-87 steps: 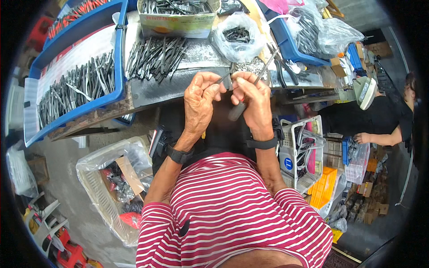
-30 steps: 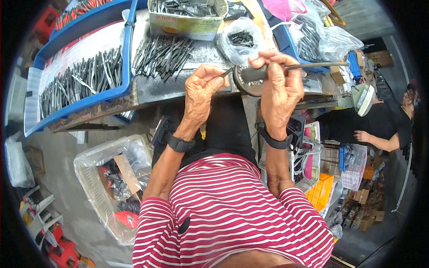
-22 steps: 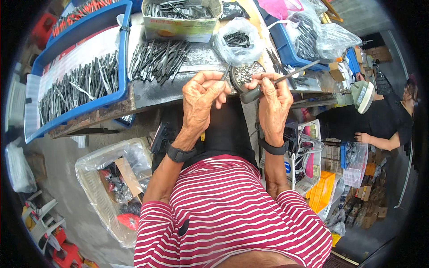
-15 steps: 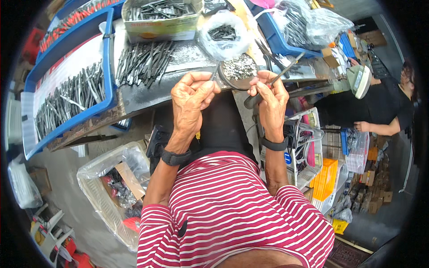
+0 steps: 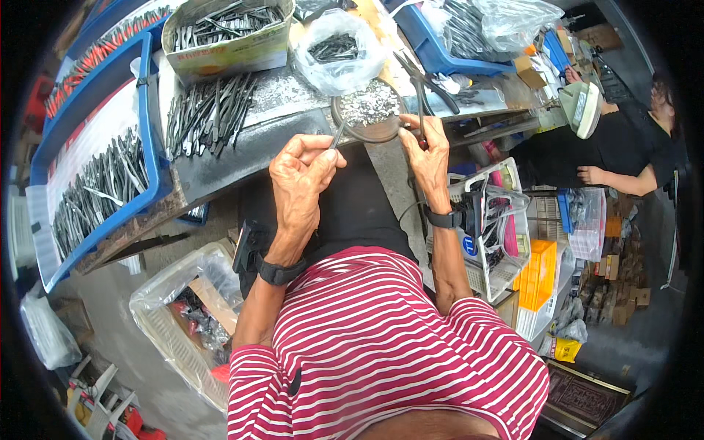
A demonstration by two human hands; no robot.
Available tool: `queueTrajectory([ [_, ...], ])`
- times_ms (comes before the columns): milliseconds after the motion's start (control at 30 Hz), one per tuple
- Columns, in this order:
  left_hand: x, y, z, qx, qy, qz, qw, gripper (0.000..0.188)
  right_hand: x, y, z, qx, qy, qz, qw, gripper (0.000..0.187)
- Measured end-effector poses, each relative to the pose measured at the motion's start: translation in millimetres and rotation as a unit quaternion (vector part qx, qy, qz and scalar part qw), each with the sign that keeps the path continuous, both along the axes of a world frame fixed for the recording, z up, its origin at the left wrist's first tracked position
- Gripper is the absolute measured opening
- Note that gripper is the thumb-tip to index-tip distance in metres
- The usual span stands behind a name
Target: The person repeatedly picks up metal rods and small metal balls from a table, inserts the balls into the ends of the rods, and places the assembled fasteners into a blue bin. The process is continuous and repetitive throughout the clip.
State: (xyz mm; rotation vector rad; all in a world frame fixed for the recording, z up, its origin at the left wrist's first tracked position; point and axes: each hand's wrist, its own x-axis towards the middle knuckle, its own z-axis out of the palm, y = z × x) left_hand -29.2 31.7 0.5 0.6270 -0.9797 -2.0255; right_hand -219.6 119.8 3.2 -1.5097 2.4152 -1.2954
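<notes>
A person in a red-and-white striped shirt (image 5: 381, 330) is working at a cluttered surface (image 5: 249, 152), with a round dish (image 5: 380, 133) of small silvery pieces (image 5: 370, 103) sitting near its front edge. Just left of the dish, the left hand (image 5: 299, 180) is pinching a thin dark strip (image 5: 338, 135) between thumb and fingers, the strip pointing up toward the dish's rim. Just right of the dish, the right hand (image 5: 427, 150) is closing its fingers around a dark tool (image 5: 423, 144), mostly hidden by them. Behind the dish and to its left, a clear plastic bag (image 5: 334, 79) is holding dark pieces. Farther left of the dish, a heap of dark strips (image 5: 209, 114) is lying below a cardboard box (image 5: 231, 60) of similar strips. Beyond the dish to its right, dark-handled pliers (image 5: 438, 92) are resting. Well right of the dish, another person in black (image 5: 587, 150) is facing away from the surface's clutter.
</notes>
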Motion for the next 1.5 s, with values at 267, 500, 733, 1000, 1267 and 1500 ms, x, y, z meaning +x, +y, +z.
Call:
queueTrajectory([
  [267, -2, 2, -4, 0.014, 0.011, -0.014, 1.000, 0.014, -10, -6, -3, 0.019, 0.098, 0.003, 0.995, 0.026],
  [500, -2, 3, -5, 0.021, -0.011, -0.020, 1.000, 0.014, -8, -3, -4, 0.034, 0.179, 0.021, 0.983, 0.026],
  [733, -2, 4, -8, 0.015, -0.006, -0.012, 1.000, 0.013, 1, 1, 1, 0.048, 0.209, 0.070, 0.974, 0.026],
  [1000, -2, 4, -11, 0.002, -0.023, -0.004, 1.000, 0.011, 8, -3, 1, 0.047, 0.155, 0.060, 0.985, 0.029],
  [1267, -1, 4, -14, 0.011, -0.025, -0.007, 1.000, 0.010, 9, -2, -2, 0.043, 0.193, 0.077, 0.977, 0.036],
  [1500, -1, 5, -13, 0.028, -0.015, -0.011, 0.999, 0.010, 13, -2, -3, 0.030, 0.144, 0.095, 0.985, 0.029],
])
